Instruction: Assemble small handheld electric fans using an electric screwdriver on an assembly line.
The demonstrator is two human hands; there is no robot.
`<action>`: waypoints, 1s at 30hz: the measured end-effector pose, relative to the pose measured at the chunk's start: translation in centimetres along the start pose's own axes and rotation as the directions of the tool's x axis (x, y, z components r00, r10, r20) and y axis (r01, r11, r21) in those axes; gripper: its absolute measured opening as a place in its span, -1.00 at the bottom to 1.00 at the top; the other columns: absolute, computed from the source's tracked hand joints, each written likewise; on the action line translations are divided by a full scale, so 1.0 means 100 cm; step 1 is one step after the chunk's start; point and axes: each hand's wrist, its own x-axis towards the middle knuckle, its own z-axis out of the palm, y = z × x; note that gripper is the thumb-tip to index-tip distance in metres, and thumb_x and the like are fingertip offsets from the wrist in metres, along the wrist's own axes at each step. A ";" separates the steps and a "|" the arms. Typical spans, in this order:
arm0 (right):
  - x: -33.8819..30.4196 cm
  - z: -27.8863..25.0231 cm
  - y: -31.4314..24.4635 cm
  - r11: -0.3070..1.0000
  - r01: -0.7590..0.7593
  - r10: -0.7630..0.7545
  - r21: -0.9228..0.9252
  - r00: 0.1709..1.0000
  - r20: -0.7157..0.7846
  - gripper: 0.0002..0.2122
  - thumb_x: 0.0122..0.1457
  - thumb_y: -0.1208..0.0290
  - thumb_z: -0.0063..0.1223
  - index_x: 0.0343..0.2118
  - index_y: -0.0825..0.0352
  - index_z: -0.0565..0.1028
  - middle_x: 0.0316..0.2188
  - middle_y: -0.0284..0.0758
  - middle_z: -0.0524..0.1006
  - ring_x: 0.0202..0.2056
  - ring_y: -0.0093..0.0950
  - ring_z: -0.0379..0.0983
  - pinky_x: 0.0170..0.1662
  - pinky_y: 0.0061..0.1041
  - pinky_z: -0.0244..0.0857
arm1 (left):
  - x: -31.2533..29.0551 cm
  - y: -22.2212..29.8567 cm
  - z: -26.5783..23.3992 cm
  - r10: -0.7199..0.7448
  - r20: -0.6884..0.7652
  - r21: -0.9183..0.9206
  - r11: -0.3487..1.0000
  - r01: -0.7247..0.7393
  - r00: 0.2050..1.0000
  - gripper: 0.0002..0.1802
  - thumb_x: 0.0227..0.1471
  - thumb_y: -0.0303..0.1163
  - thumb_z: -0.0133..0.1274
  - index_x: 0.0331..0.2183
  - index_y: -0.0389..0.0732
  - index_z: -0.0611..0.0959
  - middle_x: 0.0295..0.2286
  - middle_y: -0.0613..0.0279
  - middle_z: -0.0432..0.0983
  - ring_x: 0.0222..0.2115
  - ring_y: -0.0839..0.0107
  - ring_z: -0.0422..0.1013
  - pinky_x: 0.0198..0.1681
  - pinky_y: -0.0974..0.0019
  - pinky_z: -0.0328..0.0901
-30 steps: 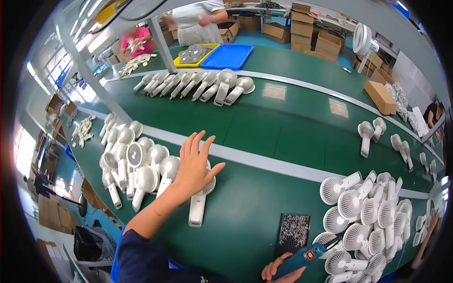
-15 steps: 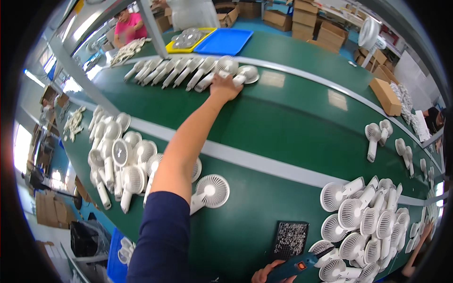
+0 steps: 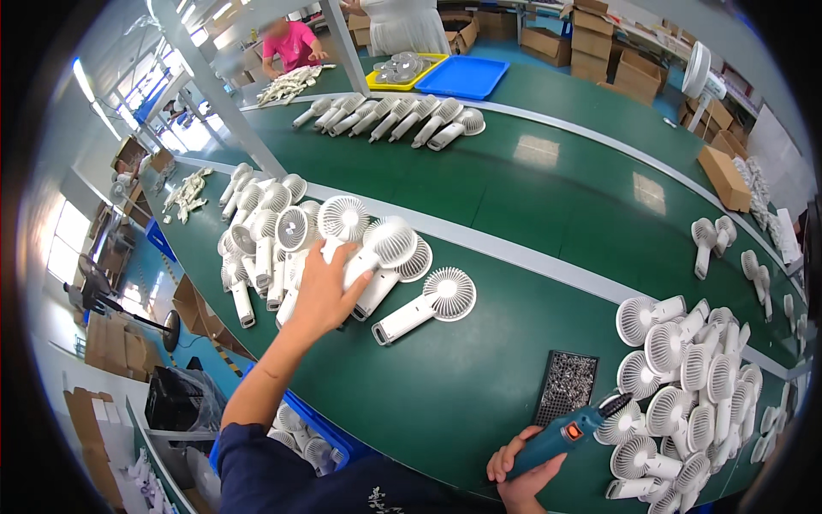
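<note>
My left hand [image 3: 322,287] is over the left pile, its fingers round the handles of white handheld fans. One held fan [image 3: 391,242] has its round grille tilted up. Another fan [image 3: 343,217] rises just past my fingertips. Beside them a single handheld fan [image 3: 451,295] lies flat on the green table, its handle toward me. In my right hand [image 3: 522,471] is a teal electric screwdriver [image 3: 552,437], its dark tip pointing up and right. Close to that tip stands a black tray of small screws [image 3: 568,385].
A large heap of white fans [image 3: 672,411] covers the right side. Beyond a grey rail [image 3: 479,231] runs a green belt [image 3: 514,197] with a row of fans [image 3: 398,116]. A blue tray [image 3: 463,77] lies farther back. Below left, a blue bin [image 3: 300,407] holds fans. Co-workers are at the far side.
My left hand has come back from the row on the belt to the left pile, bringing fans with it. The screwdriver in my right hand shows more fully. The view has shifted.
</note>
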 end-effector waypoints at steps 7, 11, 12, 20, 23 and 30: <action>0.000 -0.004 0.004 0.996 0.089 -0.089 0.011 0.996 -0.026 -0.30 0.18 -0.39 -0.58 -0.14 0.27 0.27 -0.75 -0.36 0.23 -0.83 -0.52 0.14 -0.78 -0.51 0.12 | -0.008 0.000 0.041 -0.024 0.013 0.185 0.982 0.022 1.000 -0.25 0.14 0.05 -0.07 0.14 -0.33 0.26 0.15 -0.57 -0.10 0.23 -0.34 -0.18 0.23 -0.23 -0.29; 0.008 -0.006 -0.007 0.983 0.158 -0.147 0.091 0.983 -0.114 -0.30 0.18 -0.39 -0.60 -0.14 0.27 0.29 -0.75 -0.36 0.24 -0.83 -0.52 0.14 -0.79 -0.50 0.11 | 0.002 0.014 0.028 0.032 -0.128 0.113 0.993 -0.017 0.991 -0.23 0.11 0.03 -0.01 0.15 -0.34 0.24 0.14 -0.51 -0.04 0.21 -0.30 -0.12 0.23 -0.20 -0.23; 0.009 -0.009 -0.009 0.980 0.166 -0.155 0.109 0.982 -0.104 -0.29 0.18 -0.39 -0.60 -0.14 0.27 0.29 -0.75 -0.36 0.24 -0.84 -0.53 0.14 -0.79 -0.50 0.10 | 0.010 0.018 0.023 0.085 -0.161 -0.001 0.996 -0.087 0.983 -0.24 0.09 0.01 0.02 0.13 -0.33 0.26 0.13 -0.46 0.00 0.19 -0.29 -0.07 0.22 -0.18 -0.17; 0.005 -0.005 -0.017 0.957 -0.054 0.048 0.284 0.998 0.029 -0.28 0.10 -0.41 -0.26 -0.12 0.31 0.37 -0.70 -0.34 0.31 -0.79 -0.49 0.19 -0.72 -0.51 0.14 | 0.237 0.038 0.081 -0.012 0.062 -0.090 0.996 0.018 0.998 -0.03 -0.17 0.26 0.16 0.10 -0.24 0.35 0.16 -0.31 0.06 0.18 -0.21 0.02 0.21 -0.10 0.00; 0.004 -0.007 -0.014 0.959 -0.069 0.028 0.274 0.988 0.150 -0.31 0.09 -0.34 -0.11 -0.10 0.33 0.38 -0.67 -0.29 0.35 -0.73 -0.47 0.24 -0.65 -0.49 0.18 | 0.313 0.019 0.116 -0.275 0.213 0.065 0.962 0.267 0.938 0.31 -0.41 0.52 0.13 0.20 -0.24 0.25 0.23 -0.43 -0.20 0.24 -0.36 -0.18 0.25 -0.21 -0.18; 0.008 -0.013 -0.007 0.952 -0.038 0.048 0.305 0.999 -0.026 -0.32 0.08 -0.32 -0.08 -0.06 0.31 0.39 -0.58 -0.25 0.41 -0.66 -0.44 0.27 -0.54 -0.42 0.20 | 0.383 0.021 0.154 -0.351 0.350 0.125 0.936 0.328 0.868 0.35 -0.43 0.56 0.11 0.21 -0.23 0.25 0.24 -0.30 -0.09 0.25 -0.21 -0.11 0.26 -0.14 -0.13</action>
